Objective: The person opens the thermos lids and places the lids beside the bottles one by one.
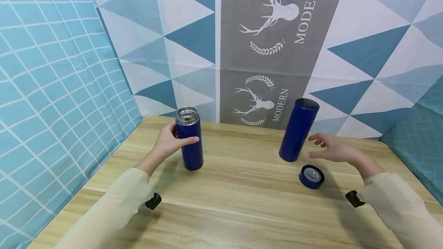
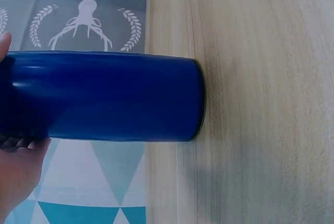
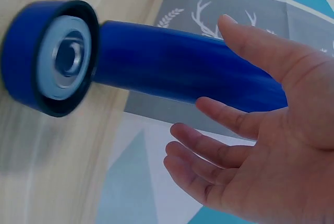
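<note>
2 cream sleeves (image 1: 107, 206) fill lower corners; left hand (image 1: 166, 141) grips open-topped blue cylindrical bottle (image 1: 192, 153), centre-left; half-open right hand (image 1: 335, 149) holds nothing.

From my remote station, I class this place as a draped tabletop booth. A wood-grain table (image 1: 242, 210) stands against a patterned backdrop (image 1: 235, 49) (triangles, deer heads and the word MODERN), its creases consistent with hung sheeting. A wrinkled blue covering (image 1: 45, 87), printed with white grid lines, closes the left side. The teal covering (image 1: 415, 133) at right appears brick-patterned, though its lines are faint.
</note>
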A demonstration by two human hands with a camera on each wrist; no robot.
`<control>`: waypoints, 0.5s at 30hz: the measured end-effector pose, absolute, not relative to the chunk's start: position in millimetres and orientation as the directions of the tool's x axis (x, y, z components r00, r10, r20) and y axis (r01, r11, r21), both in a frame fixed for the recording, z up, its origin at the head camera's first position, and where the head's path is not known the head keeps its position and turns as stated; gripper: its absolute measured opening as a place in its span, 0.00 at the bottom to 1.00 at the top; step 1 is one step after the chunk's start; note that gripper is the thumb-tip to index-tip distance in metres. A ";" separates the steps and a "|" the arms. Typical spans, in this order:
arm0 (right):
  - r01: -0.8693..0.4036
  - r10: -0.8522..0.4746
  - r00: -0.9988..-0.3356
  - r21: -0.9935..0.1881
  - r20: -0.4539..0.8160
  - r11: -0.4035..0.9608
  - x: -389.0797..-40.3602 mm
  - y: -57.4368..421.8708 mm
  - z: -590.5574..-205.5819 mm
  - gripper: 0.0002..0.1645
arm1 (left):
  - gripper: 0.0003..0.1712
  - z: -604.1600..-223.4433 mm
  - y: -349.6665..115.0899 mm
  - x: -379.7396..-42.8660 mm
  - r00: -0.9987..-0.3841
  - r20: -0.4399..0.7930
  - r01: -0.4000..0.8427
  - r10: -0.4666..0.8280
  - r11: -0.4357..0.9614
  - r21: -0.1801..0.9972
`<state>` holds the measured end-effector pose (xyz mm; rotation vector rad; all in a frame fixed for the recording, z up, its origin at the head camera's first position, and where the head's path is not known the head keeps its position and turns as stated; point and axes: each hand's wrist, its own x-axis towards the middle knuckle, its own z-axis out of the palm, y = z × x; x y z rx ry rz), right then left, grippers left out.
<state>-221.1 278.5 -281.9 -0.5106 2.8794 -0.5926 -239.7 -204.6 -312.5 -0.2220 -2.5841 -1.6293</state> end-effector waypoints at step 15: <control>-0.264 -0.312 -0.948 -0.388 -0.065 0.883 -235.4 278.4 -260.0 0.43 | 0.46 -313.7 -203.4 -238.7 -0.982 0.171 0.191 0.084 0.423 0.886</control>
